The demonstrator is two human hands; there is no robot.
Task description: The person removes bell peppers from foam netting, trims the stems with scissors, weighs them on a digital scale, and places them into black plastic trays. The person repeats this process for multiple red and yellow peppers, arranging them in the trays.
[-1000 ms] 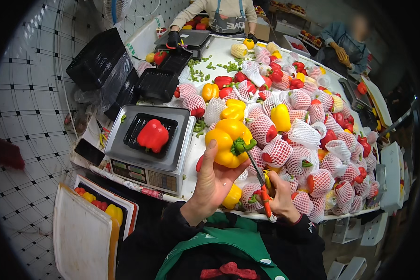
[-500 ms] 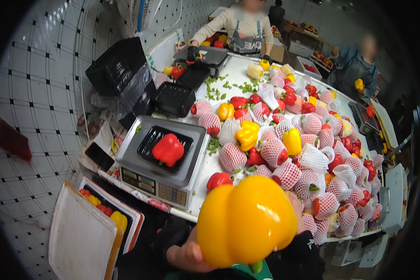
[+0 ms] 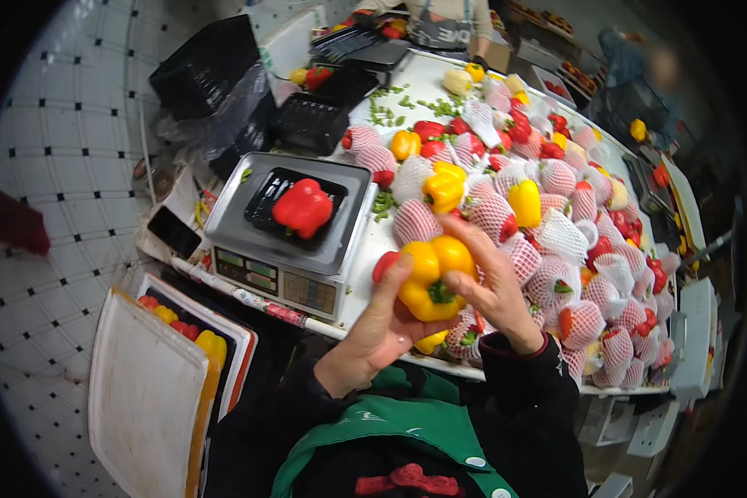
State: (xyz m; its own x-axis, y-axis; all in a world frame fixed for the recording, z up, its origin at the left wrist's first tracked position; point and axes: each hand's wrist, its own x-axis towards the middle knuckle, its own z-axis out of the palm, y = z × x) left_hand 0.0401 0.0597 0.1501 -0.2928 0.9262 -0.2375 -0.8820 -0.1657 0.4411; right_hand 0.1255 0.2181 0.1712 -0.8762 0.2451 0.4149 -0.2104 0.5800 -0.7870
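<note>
Between my two hands is a yellow bell pepper (image 3: 432, 274), its green stem turned toward me, just past the table's near edge. My left hand (image 3: 373, 328) cups it from the left and below, with the thumb along its side. From the right, my right hand (image 3: 494, 286) grips it, fingers over the far side and thumb near the stem. To the left stands a scale (image 3: 344, 241) bearing a black plastic tray (image 3: 261, 207), in which a red bell pepper (image 3: 302, 207) lies.
Bell peppers in foam nets (image 3: 556, 278) heap over the table's right side. Black trays (image 3: 309, 124) are stacked behind the scale. A phone (image 3: 174, 231) lies left of it, and a white foam box (image 3: 145, 398) stands below. Two co-workers stand across the table.
The yellow pepper has moved away from me, up and over the table edge, and turned so its stem faces me. My right hand now shows beside it. The far co-worker handles black trays.
</note>
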